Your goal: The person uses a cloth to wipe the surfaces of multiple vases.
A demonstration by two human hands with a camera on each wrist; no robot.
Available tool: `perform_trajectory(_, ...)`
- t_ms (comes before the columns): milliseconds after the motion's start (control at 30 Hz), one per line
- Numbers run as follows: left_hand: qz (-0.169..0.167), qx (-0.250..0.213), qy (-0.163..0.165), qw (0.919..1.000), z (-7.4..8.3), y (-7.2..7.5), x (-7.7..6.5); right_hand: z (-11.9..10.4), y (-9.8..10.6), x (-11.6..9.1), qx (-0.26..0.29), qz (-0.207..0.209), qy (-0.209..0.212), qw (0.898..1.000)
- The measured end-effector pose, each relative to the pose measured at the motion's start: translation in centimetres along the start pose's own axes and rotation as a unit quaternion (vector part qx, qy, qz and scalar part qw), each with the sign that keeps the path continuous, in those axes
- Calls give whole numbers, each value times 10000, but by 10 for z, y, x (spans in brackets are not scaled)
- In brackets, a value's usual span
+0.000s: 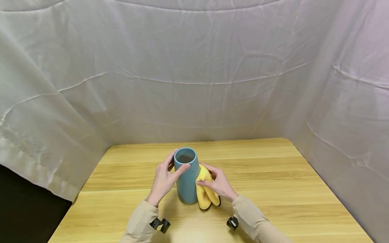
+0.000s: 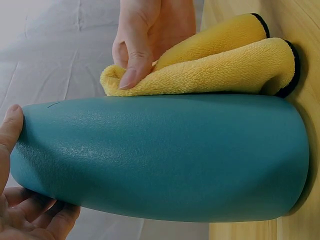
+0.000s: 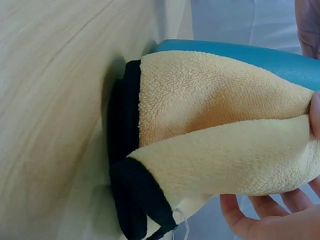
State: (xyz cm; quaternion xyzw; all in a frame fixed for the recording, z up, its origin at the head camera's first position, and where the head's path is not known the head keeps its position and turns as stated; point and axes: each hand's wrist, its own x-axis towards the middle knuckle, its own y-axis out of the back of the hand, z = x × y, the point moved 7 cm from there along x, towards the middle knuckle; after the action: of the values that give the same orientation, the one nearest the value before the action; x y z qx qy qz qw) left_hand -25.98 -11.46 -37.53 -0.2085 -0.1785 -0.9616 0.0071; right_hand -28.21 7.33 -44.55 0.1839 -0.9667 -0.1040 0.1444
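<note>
A blue-green vase [image 1: 186,184] with an open round top stands upright on the wooden table. My left hand [image 1: 165,179] grips it near the rim, thumb on the front and fingers round the far left side. On the vase's right side, my right hand [image 1: 219,183] pinches a yellow cloth [image 1: 203,195] between thumb and fingers. The cloth lies against the vase wall and hangs in folds; in the right wrist view its black-edged hem [image 3: 131,110] reaches down close to the tabletop. A white thread loop [image 3: 184,224] sticks out at that hem.
Wood-grain table [image 1: 258,189] extends around the vase on all sides. Grey-white curtains [image 1: 194,84] hang behind it and at both sides. Small black devices [image 1: 160,225] are strapped at both wrists over beige sleeves [image 1: 250,216].
</note>
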Motion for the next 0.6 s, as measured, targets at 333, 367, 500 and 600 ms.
perform_trajectory(333,16,-46,-84,10000,2,0,1,-40,7,13,-38,341,425,9985)
perform_trajectory(367,18,-39,-99,9999,2,0,1,-45,8,14,-64,373,465,9982)
perform_trajectory(500,20,-16,-153,9999,2,-1,1,-61,9,17,-206,491,610,9967)
perform_trajectory(600,30,1,-167,9999,2,-1,1,-68,10,19,-241,498,657,9963)
